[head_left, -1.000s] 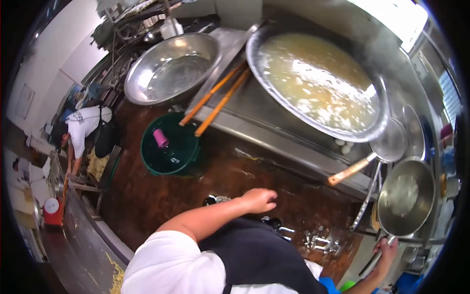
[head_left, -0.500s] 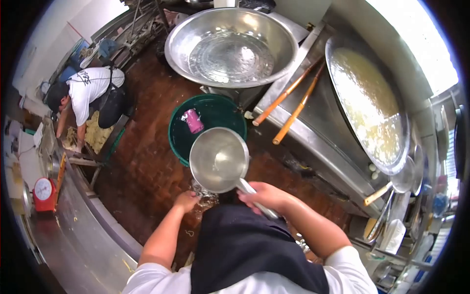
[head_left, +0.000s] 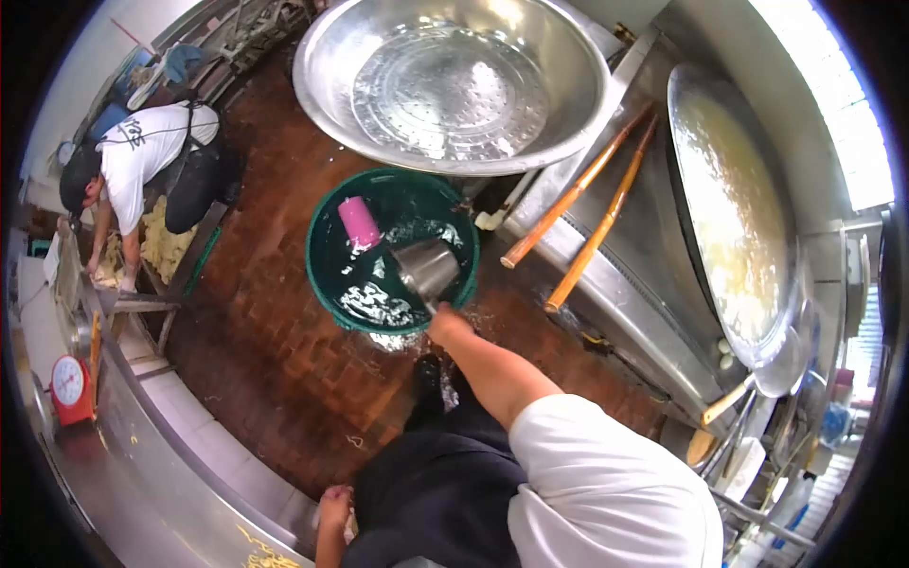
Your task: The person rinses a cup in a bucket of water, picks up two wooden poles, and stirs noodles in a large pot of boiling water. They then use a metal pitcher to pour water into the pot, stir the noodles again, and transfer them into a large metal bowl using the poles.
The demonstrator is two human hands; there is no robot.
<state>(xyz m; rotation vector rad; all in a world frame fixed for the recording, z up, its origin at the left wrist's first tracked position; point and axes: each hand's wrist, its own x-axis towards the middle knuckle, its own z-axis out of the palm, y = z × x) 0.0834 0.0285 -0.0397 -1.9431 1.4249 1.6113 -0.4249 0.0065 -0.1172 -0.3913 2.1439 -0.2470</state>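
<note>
My right hand is closed round the handle of a metal dipper, whose bowl is tilted into a green tub of rippling water. Beside the bowl, a pink cylindrical object floats in the same tub. My left hand hangs low by the black apron, its fingers curled in; whatever they hold, if anything, is hidden.
Above the tub stands a wide metal basin holding water. On the right, two bamboo-like poles lean across the steel stove by a huge wok of liquid. A co-worker bends over dough at left, near a red scale.
My right hand has reached forward and down, taking the dipper from in front of the apron into the tub. My left hand has drawn back toward my body. The pink object has shifted slightly.
</note>
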